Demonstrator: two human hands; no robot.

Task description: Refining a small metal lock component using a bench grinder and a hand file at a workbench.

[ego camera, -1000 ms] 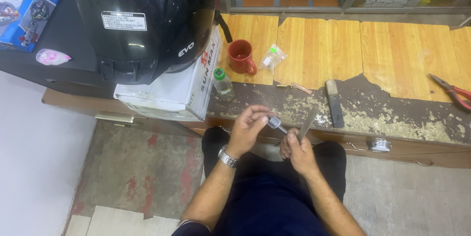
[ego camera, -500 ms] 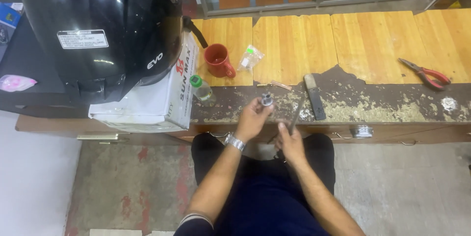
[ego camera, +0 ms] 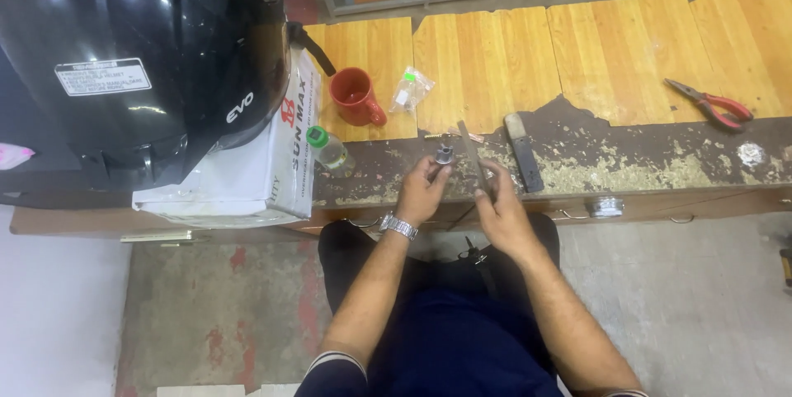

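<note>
My left hand [ego camera: 425,189] pinches a small grey metal part [ego camera: 445,153] between thumb and fingers, just above the front of the worn wooden workbench [ego camera: 627,59]. My right hand [ego camera: 499,203] grips a thin metal file [ego camera: 472,149], its blade pointing away from me and lying right beside the part. A metal watch [ego camera: 399,226] sits on my left wrist. Both hands hover over the bench edge, above my lap.
A black helmet [ego camera: 132,59] rests on a white box [ego camera: 256,174] at the left. Nearby stand a red mug [ego camera: 355,96], a small green-capped bottle [ego camera: 330,149] and a clear plastic bag [ego camera: 410,87]. Another flat file [ego camera: 524,152] lies beside my hands; red-handled pliers [ego camera: 709,104] lie far right.
My hands have risen from my lap to the bench edge, still holding the part and the file. The view has shifted leftward and closer.
</note>
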